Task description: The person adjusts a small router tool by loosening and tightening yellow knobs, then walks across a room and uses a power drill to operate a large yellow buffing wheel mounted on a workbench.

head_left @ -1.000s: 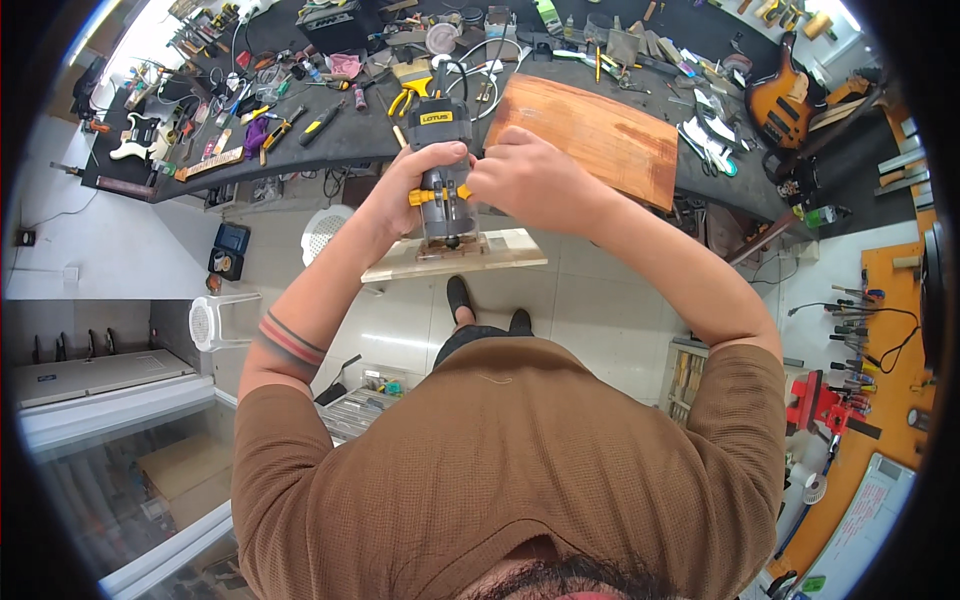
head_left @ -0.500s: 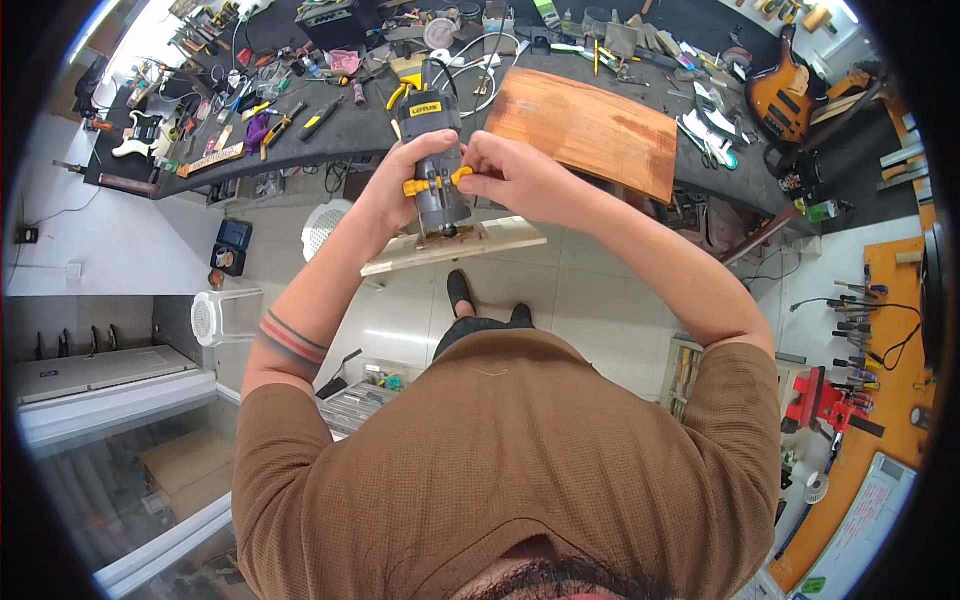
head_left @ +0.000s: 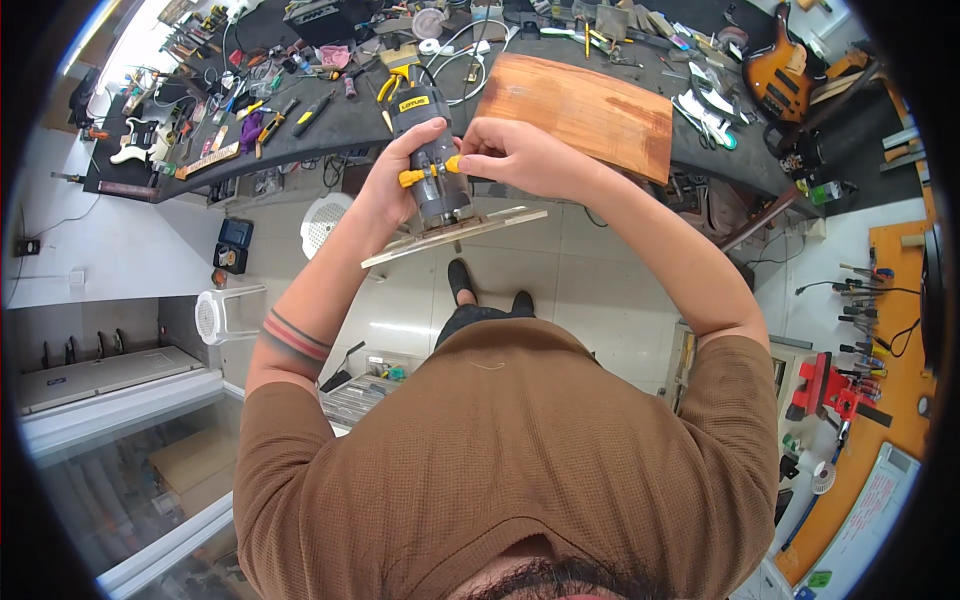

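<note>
The left hand is curling around the body of the router, thumb lying over its front, while the right hand is pinching a yellow knob on the router's right side. The router is tilting above the floor, a wooden board sitting across its base. Its weight seems to be hanging mainly on the left hand, so a slackening hold could be sending router and board down together. Overturning the knob could be loosening the body in its base; whether the power is connected, I cannot tell. Left of the router, a dark blue case is standing open on the floor, its contents too small to tell. Farther left and nearer the wearer, a white-framed glass cabinet is holding a brown box.
</note>
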A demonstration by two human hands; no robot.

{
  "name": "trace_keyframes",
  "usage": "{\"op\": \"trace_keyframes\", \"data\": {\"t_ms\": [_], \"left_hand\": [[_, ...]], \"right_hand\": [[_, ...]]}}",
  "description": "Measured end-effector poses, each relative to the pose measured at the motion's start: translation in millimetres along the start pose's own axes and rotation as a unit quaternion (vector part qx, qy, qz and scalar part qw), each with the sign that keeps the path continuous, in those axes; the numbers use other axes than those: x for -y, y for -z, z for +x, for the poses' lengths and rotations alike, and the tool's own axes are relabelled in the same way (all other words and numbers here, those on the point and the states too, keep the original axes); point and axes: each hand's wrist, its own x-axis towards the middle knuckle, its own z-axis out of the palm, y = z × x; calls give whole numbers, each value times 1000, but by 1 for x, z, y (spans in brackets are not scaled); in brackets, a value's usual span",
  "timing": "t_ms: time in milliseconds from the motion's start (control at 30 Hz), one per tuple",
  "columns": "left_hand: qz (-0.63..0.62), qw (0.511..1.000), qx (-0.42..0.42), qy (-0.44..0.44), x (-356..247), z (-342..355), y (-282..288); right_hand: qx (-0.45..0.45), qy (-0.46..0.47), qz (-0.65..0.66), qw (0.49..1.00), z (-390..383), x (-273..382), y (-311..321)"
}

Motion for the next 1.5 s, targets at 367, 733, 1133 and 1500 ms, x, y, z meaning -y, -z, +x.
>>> {"op": "trace_keyframes", "data": {"t_ms": [367, 733, 1133, 1500], "left_hand": [[9, 1000, 5, -21, 9, -2, -10], [55, 997, 26, -47, 5, -8, -35], [39, 996, 18, -75, -20, 13, -44], [-13, 996, 16, -84, -67, 80, -27]], "right_hand": [[47, -138, -29, 989, -7, 15, 10], [12, -90, 80, 993, -14, 8, 22], [-85, 10, 33, 996, 3, 22, 43], [-11, 43, -21, 999, 40, -20, 109]]}}
